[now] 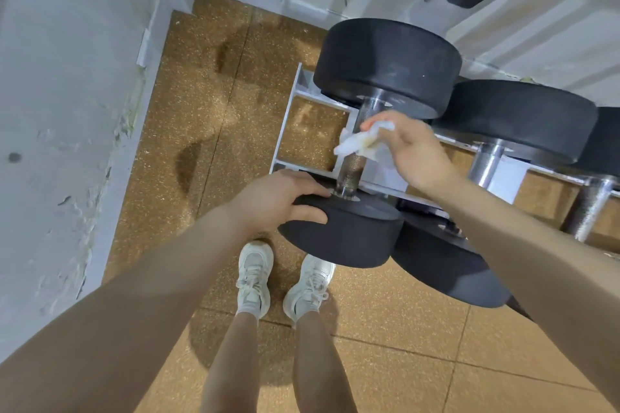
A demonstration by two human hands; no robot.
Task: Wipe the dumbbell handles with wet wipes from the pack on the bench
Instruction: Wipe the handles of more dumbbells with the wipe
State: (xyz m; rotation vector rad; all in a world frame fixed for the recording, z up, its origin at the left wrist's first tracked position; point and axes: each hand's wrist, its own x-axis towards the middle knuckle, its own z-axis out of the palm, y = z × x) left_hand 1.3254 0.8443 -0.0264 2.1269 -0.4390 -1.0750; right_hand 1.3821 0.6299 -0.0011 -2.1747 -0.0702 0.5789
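A big black dumbbell lies on a white rack (288, 131), its far head (389, 64) toward the wall and its near head (349, 235) toward me. Between them runs a knurled metal handle (350, 171). My left hand (278, 201) grips the rim of the near head, thumb on top and fingers on its side. My right hand (409, 147) pinches a crumpled white wet wipe (362, 141) against the upper part of the handle. The wipe looks slightly yellowed. The pack of wipes and the bench are out of view.
A second dumbbell (516, 121) sits to the right with its handle (483, 161) bare, and a third handle (590, 208) shows further right. White walls meet in a corner at the left. The speckled brown floor (201, 111) has dark marks. My white shoes (255, 275) stand below the rack.
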